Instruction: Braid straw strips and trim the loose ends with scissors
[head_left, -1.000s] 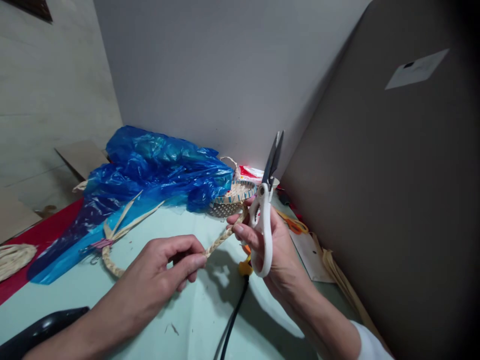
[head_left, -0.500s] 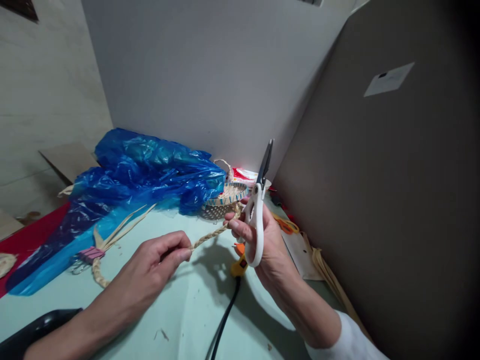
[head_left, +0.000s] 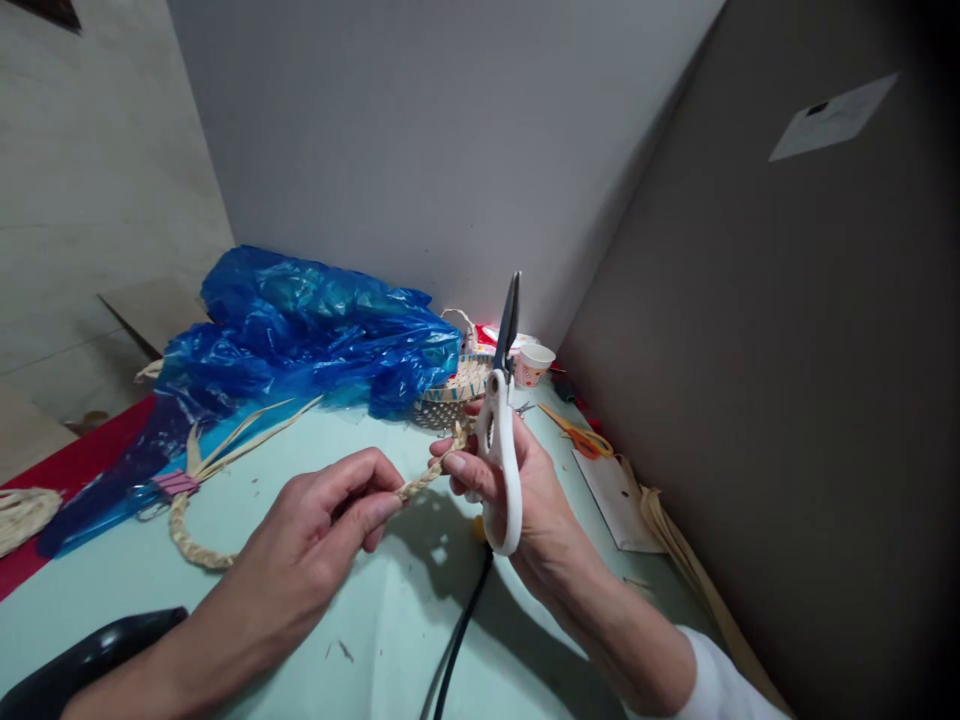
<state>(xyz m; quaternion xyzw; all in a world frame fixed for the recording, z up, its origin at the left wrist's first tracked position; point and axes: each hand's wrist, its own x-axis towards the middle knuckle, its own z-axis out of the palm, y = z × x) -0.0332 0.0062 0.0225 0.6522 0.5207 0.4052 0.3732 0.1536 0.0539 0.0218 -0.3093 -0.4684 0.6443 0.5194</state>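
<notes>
Left hand (head_left: 334, 525) is pinching a likely light, bendy braid (head_left: 424, 484), best held mid-plait; right hand (head_left: 536, 495) clasping it plus scissors (head_left: 498, 400).

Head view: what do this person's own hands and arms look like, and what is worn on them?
Both the left hand and right hand are bare, with no gloves showing. A plain white fabric sleeve covers the right forearm's upper part.

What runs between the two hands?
In the head view, a pale braid runs from the left hand to the right hand, which also holds white-handled scissors.
</notes>
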